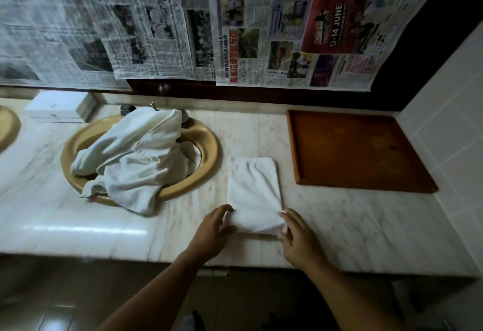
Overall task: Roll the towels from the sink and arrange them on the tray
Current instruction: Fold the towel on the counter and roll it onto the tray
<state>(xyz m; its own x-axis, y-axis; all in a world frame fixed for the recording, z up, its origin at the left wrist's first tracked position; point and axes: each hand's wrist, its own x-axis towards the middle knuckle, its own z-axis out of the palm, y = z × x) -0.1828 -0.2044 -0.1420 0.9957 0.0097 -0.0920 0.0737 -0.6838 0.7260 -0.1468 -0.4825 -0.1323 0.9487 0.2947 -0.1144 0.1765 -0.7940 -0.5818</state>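
From my remote seat, I see newspaper sheets (235, 22) hanging across the far wall above a marble counter (366, 221). A white box (60, 107) sits at the far left of the counter, just left of the sink, and the rim of a second basin (7, 126) shows at the left edge. A tiled wall (444, 121) closes off the right side. Nothing lies on the bare counter between the folded towel and the tray.

The round tan sink (211, 153) holds a crumpled pile of white towels (136, 155). The pile rises over the tap (128, 108) at the far rim, hiding most of it, and spills over the near rim onto the counter. The wooden tray (352, 153) lies flat at the far right, against the tiled wall, and I see nothing in it.

The folded towel (253, 187) lies on the counter between sink and tray, just right of the sink rim. It is a long strip running from far to near, and its near end is turned up into a thick fold.

My left hand (211, 231) curls its fingers round the near left corner of that fold. My right hand (300, 236) pinches the near right corner, fingers on top and thumb at the near edge. Both hands grasp the towel; neither is released.
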